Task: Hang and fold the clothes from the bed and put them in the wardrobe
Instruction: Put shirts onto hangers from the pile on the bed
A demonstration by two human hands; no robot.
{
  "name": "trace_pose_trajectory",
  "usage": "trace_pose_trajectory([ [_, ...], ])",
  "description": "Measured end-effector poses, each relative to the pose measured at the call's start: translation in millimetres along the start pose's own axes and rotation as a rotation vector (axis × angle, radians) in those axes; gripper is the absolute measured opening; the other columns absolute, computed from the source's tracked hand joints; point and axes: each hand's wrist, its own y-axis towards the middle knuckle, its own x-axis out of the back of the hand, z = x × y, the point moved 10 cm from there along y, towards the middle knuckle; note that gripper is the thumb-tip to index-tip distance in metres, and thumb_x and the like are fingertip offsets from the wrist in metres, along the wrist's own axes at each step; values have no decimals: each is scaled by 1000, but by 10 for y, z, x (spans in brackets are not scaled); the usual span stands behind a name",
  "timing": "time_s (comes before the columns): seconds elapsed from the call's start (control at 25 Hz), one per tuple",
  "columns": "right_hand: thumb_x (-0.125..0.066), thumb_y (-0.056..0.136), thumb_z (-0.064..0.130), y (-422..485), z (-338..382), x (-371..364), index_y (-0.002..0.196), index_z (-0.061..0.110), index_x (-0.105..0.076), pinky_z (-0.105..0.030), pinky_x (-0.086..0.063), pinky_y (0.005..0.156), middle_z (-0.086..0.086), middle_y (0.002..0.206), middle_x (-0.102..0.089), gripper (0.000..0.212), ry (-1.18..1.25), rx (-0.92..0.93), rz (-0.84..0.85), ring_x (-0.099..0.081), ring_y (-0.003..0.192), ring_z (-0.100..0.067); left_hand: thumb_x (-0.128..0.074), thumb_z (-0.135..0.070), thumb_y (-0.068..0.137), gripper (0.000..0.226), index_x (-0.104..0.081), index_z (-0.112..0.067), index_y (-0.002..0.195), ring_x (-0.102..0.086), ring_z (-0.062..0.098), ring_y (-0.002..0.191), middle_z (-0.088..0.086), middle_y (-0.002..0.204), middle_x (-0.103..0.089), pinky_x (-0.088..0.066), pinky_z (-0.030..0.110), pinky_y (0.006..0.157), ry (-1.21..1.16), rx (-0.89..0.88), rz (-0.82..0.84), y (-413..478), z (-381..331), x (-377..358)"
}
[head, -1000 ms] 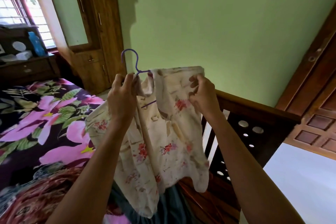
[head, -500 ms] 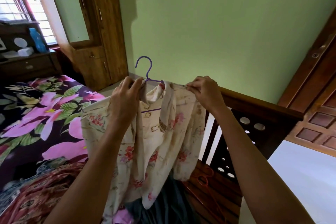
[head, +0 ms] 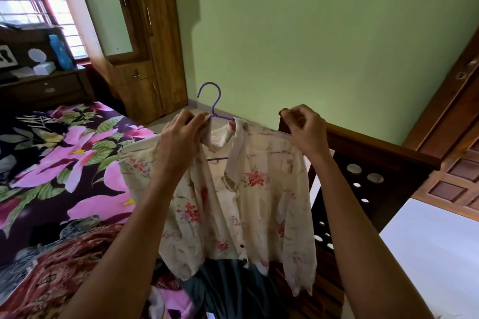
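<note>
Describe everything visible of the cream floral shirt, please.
The cream floral shirt is thin, slightly sheer cloth with red and pink flowers, a collar and a dark button near the hem. It hangs on a purple hanger, front open, sleeves drooping. The left hand grips it beside the hook; the right hand pinches the other shoulder.

Bed (head: pixel 77 163) in dark floral sheet, red patterned garment (head: pixel 64 274) heaped on it, dark grey cloth (head: pixel 228 287) alongside
</note>
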Motion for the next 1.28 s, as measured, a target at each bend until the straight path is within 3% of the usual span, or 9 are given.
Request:
trace_pose_trajectory([
  [0.12,-75,77,39,-126,-348,-39,98,9,-58,-14,-44,61,0,90,-61,40,-70,-171,160,-58,81,-14,-39,-29,94,35,-63,-6,106,-57,29,68,14,86,-56,-49,36,55,29,26,30,-16,-15,-36],
  [0.2,-81,73,31,-281,-574,-178,105,11,-55,-29,-52,67,3,92,-56,46,-162,-276,350,-58,85,-15,-40,-28,94,34,-63,-5,105,-56,28,67,14,85,-56,-48,34,55,9,53,25,-10,-17,-48],
  [0.32,-66,84,4,-266,-584,-10,90,3,-63,-50,-55,70,-2,79,-59,7,-258,-181,216,-62,79,-26,-42,-27,93,34,-64,-4,103,-55,28,65,15,83,-56,-46,33,54,-20,30,14,7,-36,-36],
  [0.44,-58,86,-5,-103,-493,205,91,0,-69,-42,-56,72,-13,87,-66,13,-325,-111,179,-64,81,-28,-44,-25,91,33,-66,-3,103,-55,28,64,16,82,-56,-48,33,53,-59,-25,30,13,-60,-5],
  [0.6,-54,90,-1,78,-233,60,103,5,-70,-45,-57,77,-15,96,-70,21,-250,-67,408,-67,87,-29,-46,-24,91,33,-66,-3,106,-55,26,67,16,84,-56,-40,26,55,-12,-60,67,-39,-134,4],
  [0.72,-55,92,7,86,-119,-81,108,9,-68,-41,-52,86,-10,104,-68,22,-388,-22,534,-63,98,-25,-53,-19,89,27,-65,-4,108,-56,28,69,16,85,-56,-38,26,58,29,-43,87,-79,-112,4],
  [0.92,-69,83,3,-211,-6,-323,106,8,-68,-12,-50,76,-2,99,-70,24,-275,-38,798,-66,93,-11,-37,-32,93,42,-66,-7,109,-57,30,70,15,89,-57,-44,32,56,61,0,106,-94,-5,102],
  [1.12,-76,78,15,-212,185,-579,97,3,-74,-12,-45,65,-11,90,-73,22,-286,130,599,-63,76,-9,-40,-26,89,39,-68,-4,105,-58,31,68,16,85,-60,-46,32,58,107,-50,47,-102,-179,151],
  [1.28,-70,81,4,-296,560,-777,94,-3,-73,-21,-39,67,-17,87,-72,15,-264,299,526,-63,77,-21,-46,-22,87,32,-68,-4,103,-58,29,67,14,80,-58,-47,34,59,81,-171,70,-133,-406,-51],
])
